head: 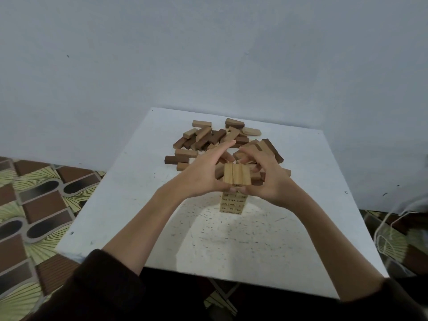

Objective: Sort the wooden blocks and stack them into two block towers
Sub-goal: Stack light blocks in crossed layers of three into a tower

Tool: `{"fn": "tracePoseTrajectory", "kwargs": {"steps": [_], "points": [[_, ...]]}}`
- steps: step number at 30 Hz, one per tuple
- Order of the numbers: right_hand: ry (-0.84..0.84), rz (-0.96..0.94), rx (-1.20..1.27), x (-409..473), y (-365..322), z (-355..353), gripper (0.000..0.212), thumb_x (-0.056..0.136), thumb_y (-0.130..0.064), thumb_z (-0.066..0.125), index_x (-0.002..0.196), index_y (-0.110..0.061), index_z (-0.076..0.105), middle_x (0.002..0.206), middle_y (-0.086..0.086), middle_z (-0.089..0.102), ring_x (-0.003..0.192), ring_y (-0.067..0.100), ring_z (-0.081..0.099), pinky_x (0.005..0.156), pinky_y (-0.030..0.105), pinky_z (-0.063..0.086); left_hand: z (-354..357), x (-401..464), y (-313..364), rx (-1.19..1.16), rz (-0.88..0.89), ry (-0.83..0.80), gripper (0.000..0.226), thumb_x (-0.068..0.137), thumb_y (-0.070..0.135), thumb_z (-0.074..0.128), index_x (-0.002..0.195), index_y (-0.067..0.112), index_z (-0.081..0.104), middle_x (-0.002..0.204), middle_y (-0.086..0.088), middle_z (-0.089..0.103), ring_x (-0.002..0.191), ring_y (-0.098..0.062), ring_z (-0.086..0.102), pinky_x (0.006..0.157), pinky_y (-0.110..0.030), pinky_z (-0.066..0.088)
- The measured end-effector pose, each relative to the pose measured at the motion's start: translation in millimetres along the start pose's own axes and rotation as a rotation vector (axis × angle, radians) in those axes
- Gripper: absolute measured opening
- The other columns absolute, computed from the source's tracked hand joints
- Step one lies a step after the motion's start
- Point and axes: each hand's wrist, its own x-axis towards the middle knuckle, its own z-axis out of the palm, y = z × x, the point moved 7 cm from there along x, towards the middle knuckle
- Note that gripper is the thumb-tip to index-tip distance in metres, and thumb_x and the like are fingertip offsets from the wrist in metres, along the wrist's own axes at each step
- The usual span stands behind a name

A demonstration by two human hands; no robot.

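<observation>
A tower of light wooden blocks (232, 203) stands at the middle of the white table (143, 193). Its top layer (236, 174) is three light blocks side by side. My left hand (203, 172) presses on the left side of that layer, thumb at its near end and fingers stretched over the far end. My right hand (268, 177) curls round the right side, its thumb at the near edge. Behind the tower lies a loose pile of light and dark blocks (208, 140), partly hidden by my hands.
The table stands against a pale blue wall (208, 54). Patterned floor (34, 205) shows on the left, and white cords (389, 239) hang past the table's right edge. Dark sleeves cover both forearms near the bottom of the view.
</observation>
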Motion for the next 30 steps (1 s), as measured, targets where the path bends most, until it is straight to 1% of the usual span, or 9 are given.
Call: {"fn": "tracePoseTrajectory", "kwargs": {"steps": [4, 8, 11, 14, 17, 21, 23, 26, 30], "points": [[0.001, -0.006, -0.002, -2.6, 2.9, -3.6, 0.083, 0.068, -0.024, 0.08, 0.14, -0.024, 0.038, 0.116, -0.01, 0.048, 0.12, 0.026, 0.045, 0.097, 0.048, 0.045, 0.0, -2.5, -0.3, 0.004, -0.025, -0.001, 0.104, 0.065, 0.021, 0.087, 0.148, 0.025, 0.025, 0.116, 0.01, 0.053, 0.117, -0.007, 0.049, 0.107, -0.035, 0.038], [0.004, -0.013, -0.003, -4.7, 4.4, -5.0, 0.081, 0.072, -0.01, 0.08, 0.14, -0.022, 0.037, 0.115, -0.005, 0.048, 0.116, 0.025, 0.044, 0.097, 0.037, 0.045, 0.6, -3.4, 1.7, 0.022, -0.023, 0.001, 0.102, 0.065, 0.021, 0.086, 0.148, 0.025, 0.026, 0.109, 0.015, 0.052, 0.112, -0.005, 0.05, 0.104, -0.031, 0.04], [0.005, -0.014, -0.018, -4.8, 3.3, -4.8, 0.08, 0.073, -0.008, 0.079, 0.14, -0.022, 0.038, 0.111, -0.013, 0.046, 0.114, 0.023, 0.043, 0.096, 0.035, 0.044, 1.2, -2.6, 1.5, 0.017, -0.023, 0.004, 0.101, 0.065, 0.019, 0.086, 0.147, 0.025, 0.026, 0.108, 0.015, 0.052, 0.111, -0.006, 0.051, 0.104, -0.031, 0.041], [-0.006, -0.013, -0.02, -3.7, 3.5, -3.6, 0.081, 0.073, -0.009, 0.079, 0.141, -0.023, 0.037, 0.109, -0.017, 0.044, 0.114, 0.023, 0.043, 0.097, 0.038, 0.045, 2.0, -1.9, 0.7, 0.015, -0.023, 0.004, 0.101, 0.066, 0.018, 0.086, 0.147, 0.025, 0.026, 0.109, 0.016, 0.053, 0.111, -0.006, 0.052, 0.104, -0.031, 0.041], [-0.018, -0.012, -0.002, -3.5, 5.2, -1.8, 0.082, 0.072, -0.01, 0.079, 0.141, -0.024, 0.037, 0.111, -0.014, 0.045, 0.117, 0.025, 0.043, 0.098, 0.042, 0.045, 2.8, -1.0, -0.2, 0.01, -0.017, 0.001, 0.101, 0.067, 0.018, 0.085, 0.147, 0.024, 0.026, 0.116, 0.008, 0.055, 0.114, -0.007, 0.051, 0.104, -0.032, 0.041], [-0.028, -0.019, -0.02, -0.4, 6.4, -0.1, 0.083, 0.071, -0.014, 0.08, 0.142, -0.022, 0.036, 0.122, -0.002, 0.049, 0.122, 0.024, 0.042, 0.097, 0.04, 0.045, 4.0, 0.2, -1.1, 0.014, -0.011, 0.0, 0.101, 0.067, 0.019, 0.085, 0.148, 0.023, 0.025, 0.119, 0.007, 0.056, 0.115, -0.006, 0.051, 0.105, -0.031, 0.04], [-0.026, -0.024, -0.04, 1.9, 7.3, 1.4, 0.084, 0.071, -0.016, 0.081, 0.142, -0.023, 0.036, 0.125, -0.001, 0.05, 0.123, 0.023, 0.042, 0.095, 0.033, 0.044, 4.3, 0.3, -1.6, 0.011, -0.009, 0.001, 0.1, 0.068, 0.02, 0.085, 0.148, 0.023, 0.025, 0.118, 0.007, 0.056, 0.115, -0.005, 0.051, 0.105, -0.03, 0.04], [-0.022, -0.018, -0.083, 4.0, 7.2, 2.5, 0.084, 0.072, -0.017, 0.08, 0.143, -0.024, 0.035, 0.125, -0.002, 0.052, 0.122, 0.019, 0.04, 0.087, 0.013, 0.034, 4.6, 0.6, -2.3, 0.009, -0.012, -0.002, 0.098, 0.069, 0.019, 0.084, 0.148, 0.024, 0.025, 0.118, 0.008, 0.056, 0.114, -0.004, 0.051, 0.105, -0.028, 0.04], [-0.038, -0.009, -0.064, 3.5, 4.2, 3.2, 0.083, 0.073, -0.017, 0.08, 0.143, -0.023, 0.035, 0.123, 0.0, 0.052, 0.119, 0.018, 0.039, 0.085, 0.015, 0.035, 5.0, -0.1, -2.5, 0.01, -0.019, 0.001, 0.097, 0.07, 0.018, 0.083, 0.148, 0.025, 0.025, 0.118, 0.008, 0.056, 0.114, -0.004, 0.051, 0.105, -0.029, 0.04]]}}
